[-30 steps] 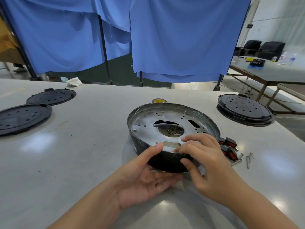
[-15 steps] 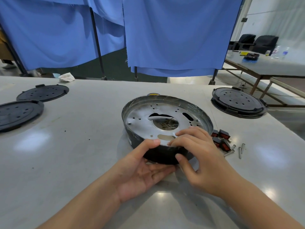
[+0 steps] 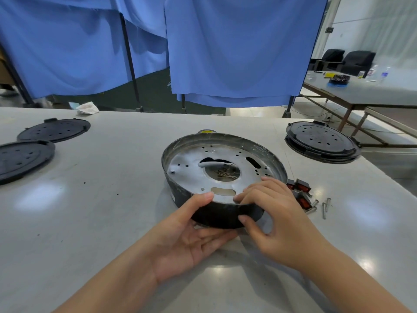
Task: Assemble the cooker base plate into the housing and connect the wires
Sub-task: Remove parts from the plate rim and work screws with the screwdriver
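The housing (image 3: 225, 213), a round dark shell, sits on the table (image 3: 101, 211) at the centre of the frame, with the silver base plate (image 3: 191, 163) lying inside it. Through the plate's central hole show what seem to be wires (image 3: 226, 173), though they are too small to make out surely.

The left hand (image 3: 189, 236) lies palm up at the housing's near wall, its fingers stretched under the lower edge and its thumb pressed on the rim. The right hand (image 3: 277, 220) clamps the near right rim: its fingers curl over onto the plate and its thumb presses the outer wall. The two hands are close together but apart.

Just right of the housing lie red-and-black switches (image 3: 302, 193) and some screws (image 3: 325, 206). Two black covers (image 3: 54, 129) rest at the left edge of the frame, and a stack of covers (image 3: 320, 141) stands at the right. Blue curtains (image 3: 237, 48) hang behind the table.
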`<state>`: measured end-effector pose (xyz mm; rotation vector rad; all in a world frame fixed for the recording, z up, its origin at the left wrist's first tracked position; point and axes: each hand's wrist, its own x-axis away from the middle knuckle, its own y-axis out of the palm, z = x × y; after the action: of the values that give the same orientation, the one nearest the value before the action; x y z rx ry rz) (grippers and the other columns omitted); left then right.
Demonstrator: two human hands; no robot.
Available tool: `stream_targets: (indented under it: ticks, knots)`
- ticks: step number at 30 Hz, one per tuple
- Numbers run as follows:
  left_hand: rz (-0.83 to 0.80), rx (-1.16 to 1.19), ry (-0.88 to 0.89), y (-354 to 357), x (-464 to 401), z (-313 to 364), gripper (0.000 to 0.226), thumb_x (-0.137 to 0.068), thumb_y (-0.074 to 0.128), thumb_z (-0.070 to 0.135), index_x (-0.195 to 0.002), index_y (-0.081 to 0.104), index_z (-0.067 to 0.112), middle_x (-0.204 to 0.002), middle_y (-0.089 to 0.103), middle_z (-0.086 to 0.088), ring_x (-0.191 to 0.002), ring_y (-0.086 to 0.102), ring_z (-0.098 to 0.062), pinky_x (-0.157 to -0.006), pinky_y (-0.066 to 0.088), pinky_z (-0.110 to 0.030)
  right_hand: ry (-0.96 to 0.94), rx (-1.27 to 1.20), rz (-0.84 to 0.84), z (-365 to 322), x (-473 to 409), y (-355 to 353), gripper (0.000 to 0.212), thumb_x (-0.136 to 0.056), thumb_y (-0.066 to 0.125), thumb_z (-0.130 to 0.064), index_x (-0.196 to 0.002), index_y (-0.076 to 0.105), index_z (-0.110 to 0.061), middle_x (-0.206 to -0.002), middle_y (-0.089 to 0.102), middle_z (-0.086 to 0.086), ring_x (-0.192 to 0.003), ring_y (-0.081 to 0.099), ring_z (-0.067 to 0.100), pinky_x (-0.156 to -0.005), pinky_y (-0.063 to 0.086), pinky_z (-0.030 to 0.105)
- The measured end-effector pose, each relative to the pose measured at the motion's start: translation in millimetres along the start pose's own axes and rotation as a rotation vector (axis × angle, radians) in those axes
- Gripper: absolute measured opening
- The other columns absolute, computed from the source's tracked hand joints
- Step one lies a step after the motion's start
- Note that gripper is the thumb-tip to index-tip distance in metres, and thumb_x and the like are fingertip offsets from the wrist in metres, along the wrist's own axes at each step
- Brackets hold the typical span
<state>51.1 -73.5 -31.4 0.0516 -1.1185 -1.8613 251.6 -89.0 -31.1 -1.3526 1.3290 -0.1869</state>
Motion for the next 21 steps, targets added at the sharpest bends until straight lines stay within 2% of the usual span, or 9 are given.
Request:
stream_targets:
  ticks: [5, 9, 11, 15, 18, 21]
  knots:
    - [0.042, 0.0, 0.023, 6, 2, -4, 0.079, -0.061, 0.086, 0.029, -0.128, 0.057, 0.0, -0.122, 0.064, -0.024, -0.113, 0.063, -0.036, -0.094, 0.051, -0.042, 0.019, 0.005, -0.024, -4, 1, -2, 0.021, -0.076, 0.061, -0.031, -0.093, 0.066, -0.019, -0.093, 0.065, -0.013, -0.097, 0.057, 0.007, -0.105, 0.034, 0.03]
    - [0.07, -0.035, 0.06, 12, 2, -8, 0.058, -0.072, 0.084, 0.024, -0.121, 0.063, 0.001, -0.117, 0.067, -0.022, -0.109, 0.066, -0.033, -0.092, 0.053, -0.041, 0.005, 0.041, -0.028, -6, 2, -1, 0.021, -0.077, 0.058, -0.031, -0.091, 0.066, -0.017, -0.092, 0.065, -0.01, -0.095, 0.058, 0.01, -0.102, 0.035, 0.029]
    - [0.088, -0.034, 0.065, 12, 1, -8, 0.048, -0.068, 0.078, 0.017, -0.112, 0.067, -0.001, -0.114, 0.068, -0.024, -0.109, 0.066, -0.034, -0.091, 0.054, -0.042, 0.001, 0.055, -0.028, -6, 2, 0, 0.021, -0.077, 0.058, -0.029, -0.091, 0.066, -0.017, -0.091, 0.065, -0.009, -0.094, 0.059, 0.012, -0.102, 0.035, 0.029]
    - [0.103, -0.038, 0.067, 13, 1, -9, 0.017, -0.066, 0.076, 0.01, -0.081, 0.076, 0.002, -0.112, 0.068, -0.027, -0.109, 0.065, -0.037, -0.088, 0.055, -0.044, -0.026, 0.069, -0.023, -7, 1, 2, 0.017, -0.077, 0.057, -0.027, -0.089, 0.064, -0.017, -0.091, 0.065, -0.008, -0.093, 0.058, 0.014, -0.101, 0.036, 0.032]
    - [0.131, -0.045, 0.096, 10, 0, -11, 0.031, -0.061, 0.076, 0.01, -0.089, 0.073, -0.002, -0.113, 0.067, -0.028, -0.108, 0.066, -0.038, -0.089, 0.056, -0.043, -0.059, 0.076, -0.007, -9, 1, 3, 0.015, -0.077, 0.057, -0.024, -0.088, 0.063, -0.016, -0.092, 0.066, -0.006, -0.094, 0.059, 0.016, -0.099, 0.038, 0.034]
    - [0.117, -0.038, 0.127, 9, 2, -12, 0.049, -0.06, 0.076, 0.01, -0.105, 0.068, -0.007, -0.119, 0.064, -0.03, -0.113, 0.062, -0.038, -0.097, 0.052, -0.042, -0.089, 0.081, 0.004, -10, 0, 4, 0.015, -0.077, 0.056, -0.02, -0.088, 0.065, -0.014, -0.093, 0.067, -0.006, -0.096, 0.059, 0.017, -0.099, 0.038, 0.033]
